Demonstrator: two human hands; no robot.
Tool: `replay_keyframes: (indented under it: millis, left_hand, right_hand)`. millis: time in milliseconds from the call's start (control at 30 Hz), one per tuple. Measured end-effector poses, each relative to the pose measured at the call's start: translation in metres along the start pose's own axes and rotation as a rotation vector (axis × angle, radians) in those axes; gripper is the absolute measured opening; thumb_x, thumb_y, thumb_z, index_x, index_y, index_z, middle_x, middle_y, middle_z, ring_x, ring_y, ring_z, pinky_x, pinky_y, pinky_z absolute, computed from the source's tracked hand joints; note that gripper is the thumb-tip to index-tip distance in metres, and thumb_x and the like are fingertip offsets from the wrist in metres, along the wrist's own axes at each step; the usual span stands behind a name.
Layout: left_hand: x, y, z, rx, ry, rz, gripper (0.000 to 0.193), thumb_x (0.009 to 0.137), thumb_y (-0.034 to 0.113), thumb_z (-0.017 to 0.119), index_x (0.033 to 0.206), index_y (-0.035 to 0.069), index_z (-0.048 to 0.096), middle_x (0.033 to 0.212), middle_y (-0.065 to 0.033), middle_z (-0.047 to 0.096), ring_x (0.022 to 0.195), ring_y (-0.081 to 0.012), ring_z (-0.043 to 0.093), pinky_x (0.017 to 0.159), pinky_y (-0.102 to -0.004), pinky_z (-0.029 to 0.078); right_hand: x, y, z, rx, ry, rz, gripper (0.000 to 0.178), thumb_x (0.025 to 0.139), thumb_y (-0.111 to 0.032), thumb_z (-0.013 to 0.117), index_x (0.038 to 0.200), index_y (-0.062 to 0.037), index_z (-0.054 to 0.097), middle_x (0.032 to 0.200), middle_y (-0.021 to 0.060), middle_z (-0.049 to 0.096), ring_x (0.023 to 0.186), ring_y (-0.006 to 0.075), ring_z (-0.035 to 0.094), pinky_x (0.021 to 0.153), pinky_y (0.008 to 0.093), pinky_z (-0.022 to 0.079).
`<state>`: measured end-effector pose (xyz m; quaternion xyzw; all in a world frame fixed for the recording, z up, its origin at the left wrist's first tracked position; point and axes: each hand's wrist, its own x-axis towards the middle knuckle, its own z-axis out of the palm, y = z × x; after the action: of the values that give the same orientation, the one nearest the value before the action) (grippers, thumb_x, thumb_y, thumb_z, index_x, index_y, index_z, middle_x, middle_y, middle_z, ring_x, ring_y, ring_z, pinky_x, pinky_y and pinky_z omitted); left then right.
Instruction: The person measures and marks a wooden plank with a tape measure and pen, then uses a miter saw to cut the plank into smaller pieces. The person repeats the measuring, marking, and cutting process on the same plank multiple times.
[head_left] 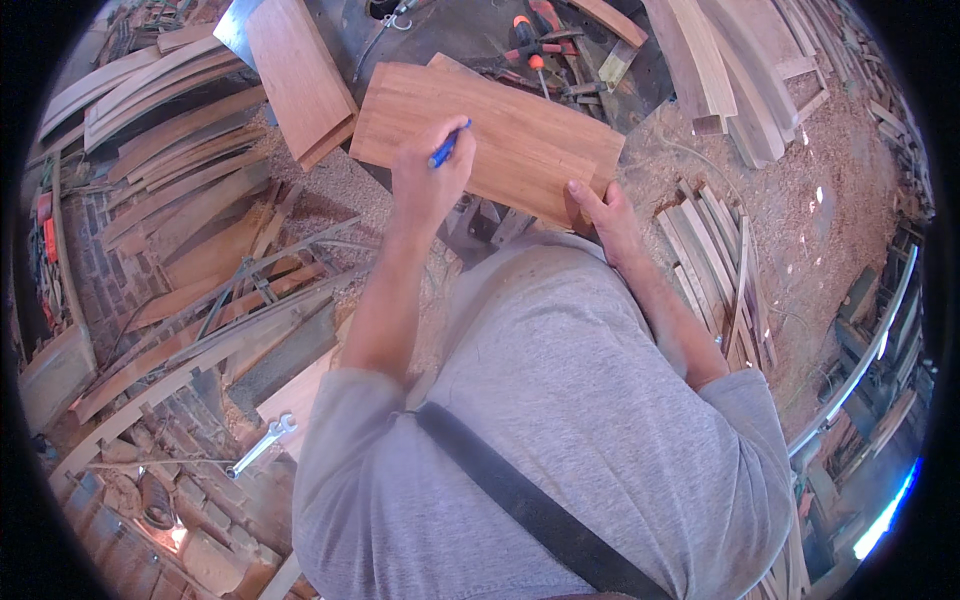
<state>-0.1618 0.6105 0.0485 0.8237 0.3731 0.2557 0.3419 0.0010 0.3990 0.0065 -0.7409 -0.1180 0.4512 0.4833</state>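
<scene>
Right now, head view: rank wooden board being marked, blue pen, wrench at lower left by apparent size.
1. wooden board, by far the largest.
2. wrench.
3. blue pen, partly hidden in the left hand, so its rank below the wrench is unsure.

Single head view, looking steeply down, close over board (490,135).

Sawdust-strewn floor (800,200), stacked wooden planks (180,150) all around, perhaps brickwork (100,280) at left, daylight throughout.

Soft, even daylight with faint shadows, sharp at centre (edges bend and darken toward the black fisheye rim).
</scene>
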Motion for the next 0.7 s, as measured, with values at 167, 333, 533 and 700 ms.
replay_keyframes:
  millis: [167,333,533,700]
  left_hand:
    - [-0.014,0.020,0.006,0.018,-0.122,0.055,0.015,0.090,0.007,0.070,0.102,0.000,0.075,0.084,-0.0180,0.074,0.077,-0.0226,0.073,0.071,-0.0329,0.055]
    - [-0.003,0.010,-0.002,0.024,-0.108,0.144,0.016,0.088,0.012,0.072,0.100,0.003,0.076,0.087,-0.0177,0.075,0.081,-0.0342,0.073,0.074,-0.0366,0.057]
    - [0.008,-0.067,-0.097,-0.042,0.202,-0.376,0.026,0.095,0.021,0.069,0.113,0.003,0.075,0.094,-0.0066,0.077,0.084,-0.0124,0.070,0.078,-0.0278,0.054]
    - [0.020,-0.297,-0.159,-0.010,0.677,-0.699,0.051,0.096,0.040,0.071,0.119,-0.005,0.071,0.109,-0.0124,0.074,0.102,-0.0185,0.068,0.088,-0.0344,0.054]
  right_hand:
    - [0.002,-0.001,0.000,-0.043,0.016,-0.010,0.057,0.091,-0.043,0.079,0.115,0.0062,0.066,0.108,0.0090,0.070,0.096,0.0150,0.064,0.082,0.0325,0.053]
    - [0.012,0.013,-0.008,-0.288,0.019,0.082,0.052,0.092,-0.038,0.079,0.120,0.0041,0.065,0.119,0.0114,0.069,0.106,0.0171,0.064,0.089,0.0357,0.053]
    - [0.014,0.026,-0.004,0.173,-0.067,0.104,0.056,0.093,-0.036,0.078,0.129,0.0030,0.059,0.125,0.0125,0.067,0.111,0.0193,0.063,0.094,0.0344,0.051]
    - [0.014,0.023,-0.003,0.278,-0.145,0.070,0.064,0.093,-0.037,0.079,0.135,0.0021,0.052,0.129,0.0119,0.063,0.116,0.0200,0.061,0.094,0.0383,0.054]
